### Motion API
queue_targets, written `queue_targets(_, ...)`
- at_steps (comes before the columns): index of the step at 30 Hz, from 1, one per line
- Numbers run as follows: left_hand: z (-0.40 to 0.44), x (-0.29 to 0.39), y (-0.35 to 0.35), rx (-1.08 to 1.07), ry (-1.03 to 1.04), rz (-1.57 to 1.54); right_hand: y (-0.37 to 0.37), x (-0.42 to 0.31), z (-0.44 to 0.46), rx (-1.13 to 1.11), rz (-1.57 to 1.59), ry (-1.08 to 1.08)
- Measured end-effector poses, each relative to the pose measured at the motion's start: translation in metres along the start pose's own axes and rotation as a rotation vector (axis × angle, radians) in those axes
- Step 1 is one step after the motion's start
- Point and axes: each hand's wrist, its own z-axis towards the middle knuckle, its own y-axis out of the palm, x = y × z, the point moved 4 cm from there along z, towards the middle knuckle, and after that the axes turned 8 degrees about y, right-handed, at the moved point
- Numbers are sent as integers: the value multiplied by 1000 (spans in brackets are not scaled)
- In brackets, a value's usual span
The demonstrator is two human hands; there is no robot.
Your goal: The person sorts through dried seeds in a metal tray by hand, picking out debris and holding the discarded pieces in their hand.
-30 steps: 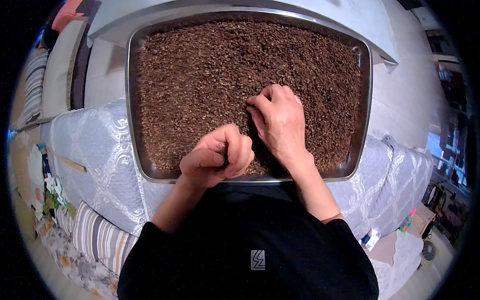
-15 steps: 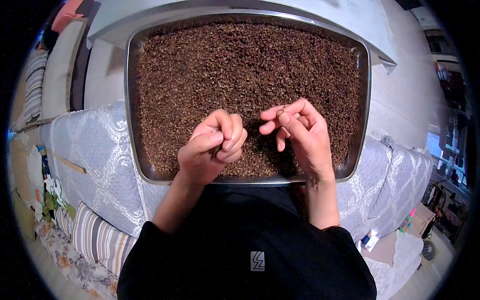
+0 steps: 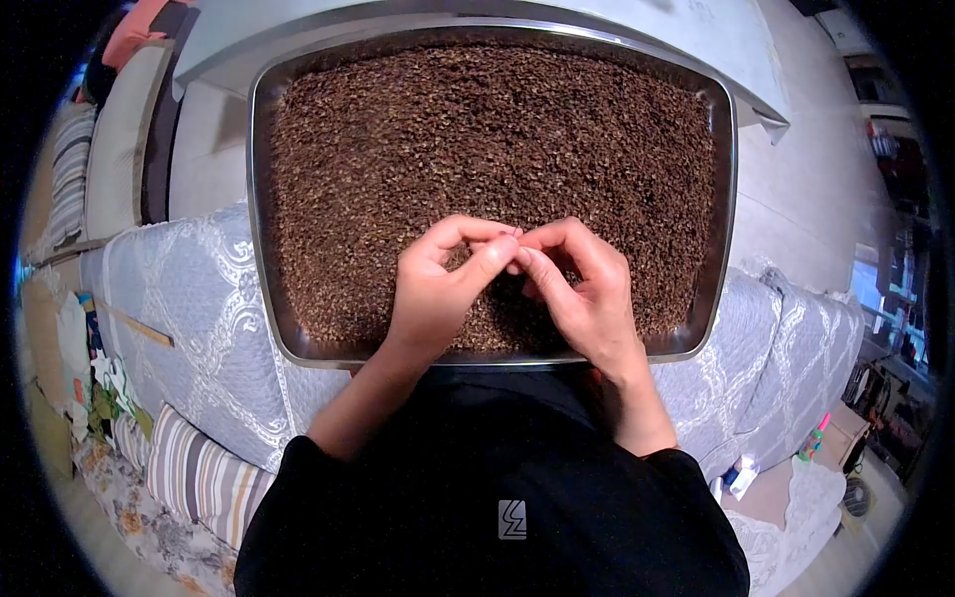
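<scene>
1 head-worn camera looks forward and steeply down over the black T-shirt (image 3: pixel 428 497) at the near edge. The metal tray (image 3: pixel 711 274) lies close below; the wide fisheye circle reaches the striped cushion (image 3: pixel 204 466) at near left.

One tray (image 3: pixel 725 189), its four rounded corners all in view. The grains (image 3: pixel 448 129) in it are too many and too small to count. Two hands over the tray, near the middle of its near edge: one left hand (image 3: pixel 438 289), one right hand (image 3: pixel 594 298). Two thumbs (image 3: pixel 485 262), one to each. Any bits between the fingertips (image 3: pixel 509 249) are too small to number. One shirt (image 3: pixel 398 517), two sleeves (image 3: pixel 288 497), one logo (image 3: pixel 512 519). One striped pillow (image 3: pixel 204 478) beyond the near left corner, and one more striped piece (image 3: pixel 72 184) past the left edge, its kind unclear
</scene>
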Motion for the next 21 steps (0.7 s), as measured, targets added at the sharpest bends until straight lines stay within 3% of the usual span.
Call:
queue_targets(9,-5,-7,-1,-20,-221,-137,2,21,-3,-236,685,411)
queue_targets(14,-5,-13,-1,-43,-346,-381,-1,21,-6,-138,568,356)
queue_targets(18,-6,-13,2,-39,-362,-367,-6,15,-10,43,373,280)
queue_targets(21,-7,-15,-1,-34,-377,-391,-12,8,-12,259,73,16)
